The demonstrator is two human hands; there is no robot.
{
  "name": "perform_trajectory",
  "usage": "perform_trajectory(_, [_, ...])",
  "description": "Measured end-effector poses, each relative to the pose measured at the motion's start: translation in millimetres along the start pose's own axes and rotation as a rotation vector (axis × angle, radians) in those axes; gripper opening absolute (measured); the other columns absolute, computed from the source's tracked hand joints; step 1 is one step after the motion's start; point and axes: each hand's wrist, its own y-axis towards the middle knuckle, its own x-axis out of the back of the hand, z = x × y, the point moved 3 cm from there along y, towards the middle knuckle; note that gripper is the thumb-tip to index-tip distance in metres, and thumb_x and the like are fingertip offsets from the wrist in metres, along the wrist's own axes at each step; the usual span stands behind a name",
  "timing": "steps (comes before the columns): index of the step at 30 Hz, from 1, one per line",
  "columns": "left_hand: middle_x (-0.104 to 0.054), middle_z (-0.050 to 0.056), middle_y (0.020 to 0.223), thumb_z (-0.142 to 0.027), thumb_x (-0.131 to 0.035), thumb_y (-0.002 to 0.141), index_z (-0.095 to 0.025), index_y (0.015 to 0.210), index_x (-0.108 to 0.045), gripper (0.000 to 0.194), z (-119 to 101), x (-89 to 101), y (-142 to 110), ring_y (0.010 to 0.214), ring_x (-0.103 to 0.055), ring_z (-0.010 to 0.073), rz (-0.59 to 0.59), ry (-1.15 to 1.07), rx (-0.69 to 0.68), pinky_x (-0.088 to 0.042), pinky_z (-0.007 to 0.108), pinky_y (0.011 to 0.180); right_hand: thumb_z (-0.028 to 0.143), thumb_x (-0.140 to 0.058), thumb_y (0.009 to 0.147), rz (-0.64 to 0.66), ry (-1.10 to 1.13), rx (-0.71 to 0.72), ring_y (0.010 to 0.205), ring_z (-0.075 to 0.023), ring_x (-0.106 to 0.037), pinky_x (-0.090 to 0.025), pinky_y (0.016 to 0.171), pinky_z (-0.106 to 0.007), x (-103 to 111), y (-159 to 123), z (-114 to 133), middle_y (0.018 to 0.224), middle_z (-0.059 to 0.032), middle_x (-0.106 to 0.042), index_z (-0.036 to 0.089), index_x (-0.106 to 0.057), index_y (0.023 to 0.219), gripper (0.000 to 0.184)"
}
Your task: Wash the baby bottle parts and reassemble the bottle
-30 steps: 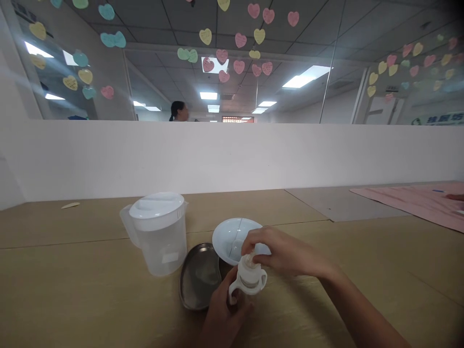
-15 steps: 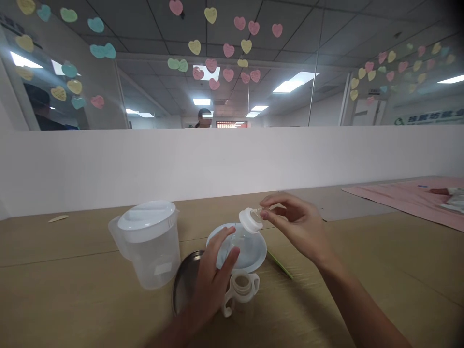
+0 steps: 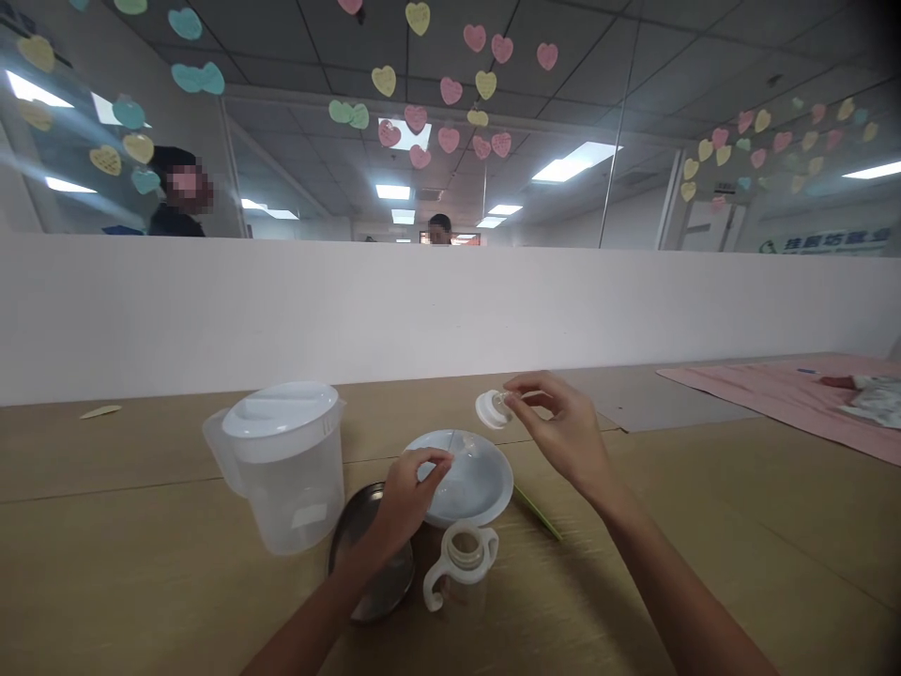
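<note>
My right hand (image 3: 563,432) pinches the clear teat of a baby bottle nipple with a white screw ring (image 3: 491,410), held above the far side of a pale bowl (image 3: 493,502). My left hand (image 3: 408,493) is at the bowl's left side, thumb and forefinger pressed together. A thin line rises by those fingertips; what they hold, if anything, I cannot make out. Something clear lies inside the bowl. In front of the bowl stands an uncapped baby bottle (image 3: 465,563) with white side handles. Under my left forearm is a metal tray (image 3: 384,587), partly hidden.
A lidded plastic pitcher (image 3: 292,479) stands at the left. Right of the bowl lies a thin green stick (image 3: 539,514). A pink cloth (image 3: 767,390) covers the far right of the table, and a low white wall (image 3: 436,319) runs behind.
My left hand's fingers have closed from spread to a pinch by the bowl. My right hand has lifted the nipple slightly up, away from the bowl. The view has shifted slightly.
</note>
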Motion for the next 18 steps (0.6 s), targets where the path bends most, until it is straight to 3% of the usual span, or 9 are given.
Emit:
perform_trajectory(6, [-0.067, 0.003, 0.087, -0.034, -0.049, 0.078, -0.021, 0.082, -0.066, 0.021, 18.7, -16.3, -5.4, 0.088, -0.056, 0.0215, 0.083, 0.146, -0.079, -0.039, 0.035, 0.085, 0.027, -0.055, 0.077, 0.057, -0.033, 0.036, 0.072, -0.0135, -0.059, -0.051, 0.066, -0.028, -11.8, -3.5, -0.9, 0.081, -0.0035, -0.064, 0.017, -0.062, 0.08, 0.012])
perform_trajectory(10, [-0.061, 0.006, 0.109, -0.039, -0.054, 0.075, -0.02, 0.106, -0.059, 0.037, 21.6, -17.5, -6.0, 0.103, -0.052, 0.0243, 0.128, 0.155, -0.074, -0.036, 0.038, 0.092, 0.025, -0.057, 0.076, 0.081, -0.054, 0.022, 0.07, -0.013, -0.059, -0.051, 0.066, -0.028, -14.5, -5.2, -1.8, 0.082, -0.0033, -0.064, 0.017, -0.061, 0.08, 0.01])
perform_trajectory(12, [-0.053, 0.008, 0.122, -0.044, -0.058, 0.072, -0.02, 0.123, -0.046, 0.057, 13.1, -12.3, -5.2, 0.11, -0.047, 0.0247, 0.102, 0.107, -0.055, -0.035, 0.038, 0.095, 0.024, -0.057, 0.076, 0.126, -0.068, 0.008, 0.07, -0.013, -0.058, -0.05, 0.067, -0.028, -17.6, -6.8, -1.9, 0.082, -0.0031, -0.064, 0.017, -0.061, 0.081, 0.009])
perform_trajectory(15, [-0.047, 0.009, 0.128, -0.048, -0.063, 0.067, -0.02, 0.131, -0.033, 0.076, -10.3, -2.2, -6.6, 0.114, -0.045, 0.0252, 0.062, 0.01, -0.005, -0.037, 0.037, 0.094, 0.023, -0.059, 0.075, 0.2, -0.066, 0.022, 0.071, -0.0135, -0.058, -0.049, 0.067, -0.028, -24.8, -10.6, 1.5, 0.081, -0.0028, -0.064, 0.018, -0.061, 0.081, 0.008])
perform_trajectory(18, [-0.051, 0.005, 0.124, -0.046, -0.061, 0.07, -0.023, 0.128, -0.038, 0.066, -38.0, 3.7, -11.7, 0.111, -0.048, 0.0241, 0.118, -0.082, -0.04, -0.04, 0.035, 0.091, 0.021, -0.059, 0.075, 0.257, -0.033, 0.088, 0.073, -0.0135, -0.058, -0.047, 0.069, -0.027, -32.1, -15.6, 9.9, 0.078, -0.0019, -0.063, 0.018, -0.061, 0.079, 0.005])
